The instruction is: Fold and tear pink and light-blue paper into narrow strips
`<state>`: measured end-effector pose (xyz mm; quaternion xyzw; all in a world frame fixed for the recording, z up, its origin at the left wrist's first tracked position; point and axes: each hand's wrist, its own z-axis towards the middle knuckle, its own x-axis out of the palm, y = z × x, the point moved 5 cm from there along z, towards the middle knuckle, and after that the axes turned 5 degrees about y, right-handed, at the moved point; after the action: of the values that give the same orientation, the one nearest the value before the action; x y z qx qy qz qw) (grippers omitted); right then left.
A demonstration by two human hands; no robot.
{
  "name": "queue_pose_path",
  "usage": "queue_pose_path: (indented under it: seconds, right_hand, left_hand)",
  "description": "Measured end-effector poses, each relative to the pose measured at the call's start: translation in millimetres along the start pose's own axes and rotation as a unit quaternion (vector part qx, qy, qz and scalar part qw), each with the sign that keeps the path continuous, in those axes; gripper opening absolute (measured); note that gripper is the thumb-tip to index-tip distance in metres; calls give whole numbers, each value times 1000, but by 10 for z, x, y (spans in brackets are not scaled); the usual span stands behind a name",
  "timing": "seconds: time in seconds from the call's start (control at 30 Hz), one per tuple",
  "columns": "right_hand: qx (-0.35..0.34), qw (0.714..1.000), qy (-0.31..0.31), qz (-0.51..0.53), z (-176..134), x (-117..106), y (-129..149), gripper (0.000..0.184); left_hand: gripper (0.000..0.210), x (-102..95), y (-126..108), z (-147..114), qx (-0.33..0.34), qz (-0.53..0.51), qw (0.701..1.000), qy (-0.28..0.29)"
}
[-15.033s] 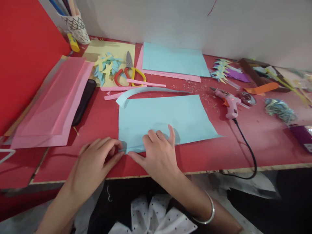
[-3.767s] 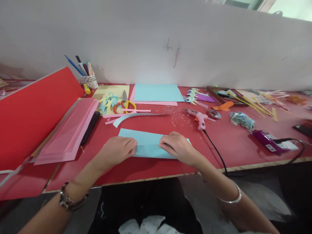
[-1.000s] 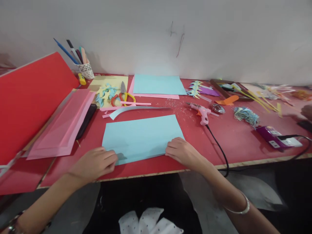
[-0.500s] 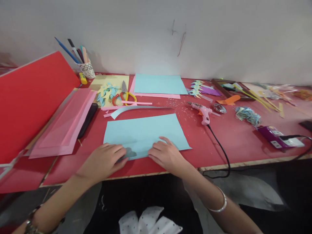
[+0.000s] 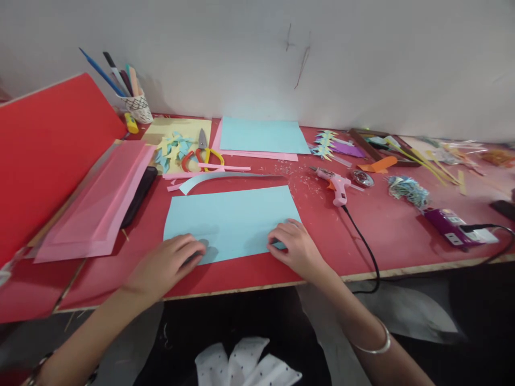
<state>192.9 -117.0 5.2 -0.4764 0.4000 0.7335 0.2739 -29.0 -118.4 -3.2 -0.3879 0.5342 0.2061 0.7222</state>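
A light-blue sheet of paper point(image 5: 229, 217) lies in front of me on the red table, its near edge along my hands. My left hand point(image 5: 177, 260) is at its near left corner, fingers curled with the thumb below them, closed at the edge. At the near right part my right hand point(image 5: 295, 246) has its thumb and fingers bent together on the sheet's edge. Both hands cover the paper where they touch it. Just beyond the sheet lies a curved light-blue paper strip point(image 5: 193, 184) beside pink strips point(image 5: 225, 168).
Scissors point(image 5: 202, 140) and paper scraps point(image 5: 174, 150) lie at the back left. Pink sheets point(image 5: 92, 203) and a red board point(image 5: 52, 155) stand on the left. A pink glue gun point(image 5: 338, 187) with a black cord and a purple power box point(image 5: 446, 225) are on the right.
My right hand has slid right along the near edge to the sheet's right corner. My left hand has shifted slightly left. The near right corner no longer sticks out past my right hand.
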Motion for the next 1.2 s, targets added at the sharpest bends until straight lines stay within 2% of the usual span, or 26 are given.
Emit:
queue_pose_path:
  seconds: [0.1,0.27,0.43,0.53,0.6,0.67,0.77,0.87,0.97,1.03,1.1,1.2]
  right_hand:
    - [51,999,-2,-6,-102,-82,-156,9]
    - [147,988,-36,-25,-319,-203,-418,5]
    - [165,981,-89,-48,-496,-301,-528,11]
    - [150,976,-142,-63,-536,-371,-449,16]
    - [117,979,-155,-58,-504,-378,-327,16]
    - [64,990,-119,-46,-413,-320,-177,16]
    - [-7,999,-6,-33,-231,-159,3,22]
    - [-12,998,50,-45,-78,-72,50,22]
    - [-8,996,70,-54,3,-42,55,8]
    - [-7,996,72,-51,18,-32,67,8]
    - [-8,997,58,-56,18,-33,104,9]
    - [-47,995,30,-86,29,-24,240,12]
  left_hand:
    - [27,4,120,-137,-17,-20,1000,-8]
    - [22,-44,262,-341,-78,-8,995,-58]
    - [24,-126,239,-388,-20,53,997,-58]
    - [29,-138,158,-340,18,94,994,-48]
    - [28,-139,51,-269,43,103,992,-57]
    - [23,-125,-79,-160,63,91,992,-63]
    - [29,-51,-227,57,42,63,997,-24]
    - [24,20,-322,247,28,57,998,15]
    - [15,62,-415,344,75,87,993,26]
    - [12,70,-481,351,121,147,982,1]
    - [12,64,-559,324,173,221,959,-48]
    - [21,37,-665,286,229,284,925,-108]
